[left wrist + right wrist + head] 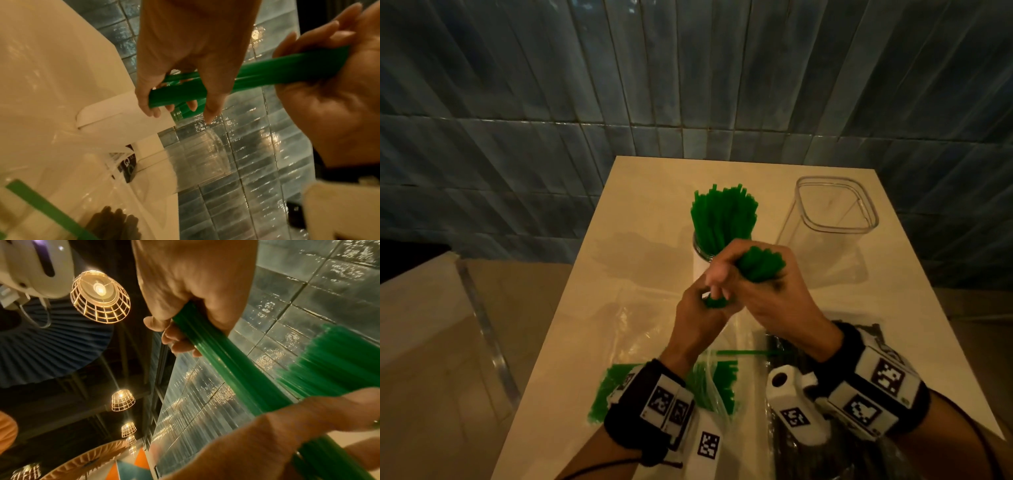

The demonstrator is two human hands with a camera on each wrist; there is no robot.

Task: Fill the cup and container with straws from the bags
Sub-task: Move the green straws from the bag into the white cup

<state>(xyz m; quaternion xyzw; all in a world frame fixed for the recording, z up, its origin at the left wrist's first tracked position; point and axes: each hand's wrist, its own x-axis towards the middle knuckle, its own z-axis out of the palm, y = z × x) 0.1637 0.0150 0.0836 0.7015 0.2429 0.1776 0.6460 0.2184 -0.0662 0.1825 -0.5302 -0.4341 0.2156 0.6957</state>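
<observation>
Both hands hold one bundle of green straws (761, 265) above the middle of the table. My right hand (767, 291) grips its upper part, and my left hand (703, 303) grips its lower end. The left wrist view shows my left hand (176, 97) curled round the bundle (267, 73). Seen from the right wrist, my right hand (185, 331) is wrapped round the same bundle (230, 366). Just beyond the hands a white cup (700, 255) stands packed with upright green straws (722, 216). A clear container (835, 209) stands at the far right with nothing in it.
A clear bag of green straws (717, 383) lies at the near edge under my left wrist. A bag of dark straws (779, 346) lies under my right wrist. The table (640, 205) ends close to the left of the cup, with a blue tiled wall (688, 85) behind.
</observation>
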